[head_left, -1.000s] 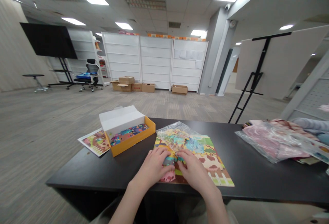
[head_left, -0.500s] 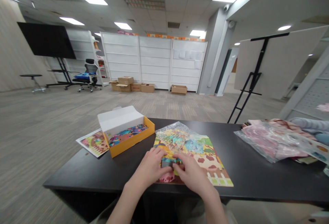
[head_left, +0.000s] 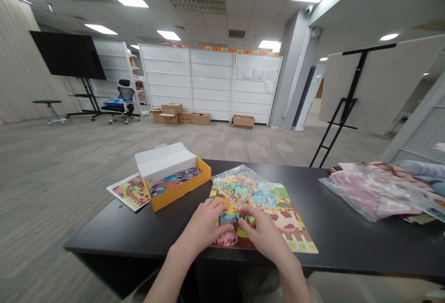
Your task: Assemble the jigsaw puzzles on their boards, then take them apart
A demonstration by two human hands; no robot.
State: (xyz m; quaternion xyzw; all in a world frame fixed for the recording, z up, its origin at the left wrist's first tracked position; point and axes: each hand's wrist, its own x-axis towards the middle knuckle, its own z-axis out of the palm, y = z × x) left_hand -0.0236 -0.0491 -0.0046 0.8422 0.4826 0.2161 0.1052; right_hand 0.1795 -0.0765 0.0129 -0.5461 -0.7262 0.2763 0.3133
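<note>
A colourful farm-scene jigsaw puzzle (head_left: 287, 219) lies flat near the table's front edge, with a brown-patched cow and a white fence on its right side. My left hand (head_left: 205, 223) rests on its left part, fingers stretched forward and thumb apart, holding nothing. Beside it, my right hand (head_left: 261, 229) curls its index finger and thumb around what looks like a small puzzle piece, mostly hidden by the fingers. Between the hands a grey and teal patch and a pink pig show. Over the puzzle's far part lies a clear plastic bag (head_left: 239, 180) of loose pieces.
An open yellow box (head_left: 182, 191) with puzzle pieces stands on the black table (head_left: 139, 233) to the left. A printed picture sheet (head_left: 128, 192) lies partly under it. Plastic-wrapped pink fabric (head_left: 368, 189) is heaped at the right. A black stand (head_left: 342, 112) rises behind the table.
My right hand has shifted slightly right, its fingertips lifting and drawing back from the puzzle's middle. My left hand stays nearly in place. The whole view has turned slightly left.
</note>
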